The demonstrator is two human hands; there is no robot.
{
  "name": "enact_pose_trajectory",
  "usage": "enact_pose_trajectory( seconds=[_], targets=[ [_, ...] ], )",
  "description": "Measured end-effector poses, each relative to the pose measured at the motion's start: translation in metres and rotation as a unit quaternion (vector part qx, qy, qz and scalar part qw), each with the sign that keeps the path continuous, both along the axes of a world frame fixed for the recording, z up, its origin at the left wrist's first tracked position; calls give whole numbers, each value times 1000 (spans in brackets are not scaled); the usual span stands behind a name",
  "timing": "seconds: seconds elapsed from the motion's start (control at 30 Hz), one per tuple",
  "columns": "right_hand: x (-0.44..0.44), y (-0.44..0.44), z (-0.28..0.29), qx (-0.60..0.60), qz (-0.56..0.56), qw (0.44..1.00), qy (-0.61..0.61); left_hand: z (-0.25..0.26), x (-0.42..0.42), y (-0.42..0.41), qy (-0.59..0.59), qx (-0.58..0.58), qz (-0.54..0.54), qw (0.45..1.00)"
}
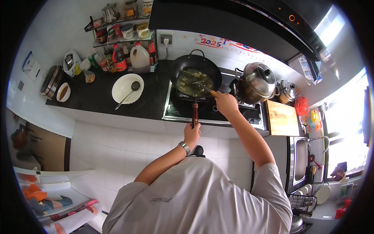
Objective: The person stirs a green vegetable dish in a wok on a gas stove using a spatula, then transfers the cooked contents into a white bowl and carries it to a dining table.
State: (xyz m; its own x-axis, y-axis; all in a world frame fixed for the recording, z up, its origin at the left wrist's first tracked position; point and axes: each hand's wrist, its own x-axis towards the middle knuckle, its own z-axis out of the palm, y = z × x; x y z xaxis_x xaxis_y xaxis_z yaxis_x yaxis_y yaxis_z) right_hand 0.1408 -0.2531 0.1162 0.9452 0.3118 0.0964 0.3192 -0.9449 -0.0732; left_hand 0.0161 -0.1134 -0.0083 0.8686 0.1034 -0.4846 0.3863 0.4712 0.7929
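Note:
A black wok (212, 68) sits on the left burner of the gas hob, holding green leafy food (194, 80) in liquid. My left hand (192, 135) grips the end of its dark red handle (195, 112). My right hand (226, 103) is closed around the wooden handle of a metal spatula (207, 88), whose blade rests among the greens. Left of the hob, a white bowl (121, 87) stands on the black counter with a dark ladle (135, 86) leaning in it. A lidded steel pot (257, 84) occupies the right side of the hob.
Sauce bottles (119, 60) and a large plastic jug (140, 58) line the wall below a shelf of jars. A small bowl of brown sauce (63, 92) stands far left. At right are a wooden chopping board (282, 118), a smaller lidded pot (286, 91) and a sink (300, 159).

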Motion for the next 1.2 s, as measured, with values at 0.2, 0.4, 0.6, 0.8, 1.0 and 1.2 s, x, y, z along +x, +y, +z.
enact_pose_trajectory(
  seconds=[0.2,0.4,0.6,0.8,1.0,1.2],
  targets=[
    [-31,-28,43,65,34,997,-32,2,-3,1,0,-7,-4,1000],
    [-29,-19,45,20,54,998,15,-16,3,0,-19,39,15,999],
    [3,-8,6,30,9,999,-7,5,-1,5,0,-10,1,1000],
    [15,3,-8,68,-1,997,-34,6,-2,6,4,-5,3,1000],
    [25,9,-31,43,-19,998,-39,-4,2,3,-5,13,6,1000],
    [-2,22,-43,5,-22,1000,-12,-12,3,-1,-10,8,10,1000]
  ],
)
